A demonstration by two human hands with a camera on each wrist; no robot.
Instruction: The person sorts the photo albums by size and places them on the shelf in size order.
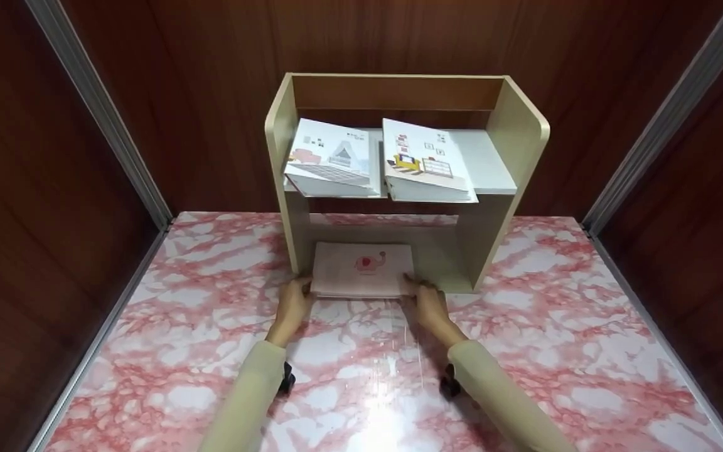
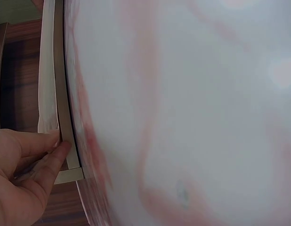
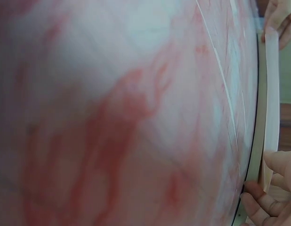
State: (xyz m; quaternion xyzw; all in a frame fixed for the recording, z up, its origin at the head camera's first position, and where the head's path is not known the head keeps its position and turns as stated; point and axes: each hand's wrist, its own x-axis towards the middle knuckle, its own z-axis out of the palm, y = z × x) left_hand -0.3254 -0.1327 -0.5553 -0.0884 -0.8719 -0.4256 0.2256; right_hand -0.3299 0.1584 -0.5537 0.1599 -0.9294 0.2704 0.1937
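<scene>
A pale, flat book with a pink elephant on its cover lies on the lower board of a small wooden shelf. My left hand holds its near left corner; in the left wrist view, the thumb and a finger of that hand pinch the book's edge beside the board's front edge. At the near right corner, my right hand grips the book. Seen from the right wrist, its thumb is on the book and its fingers are curled at the shelf edge.
Two thick white books with room drawings, one on the left and one on the right, lie tilted on the upper board, their front ends jutting past it. Beneath everything is a red-and-white marbled tabletop. Dark wood panels enclose it.
</scene>
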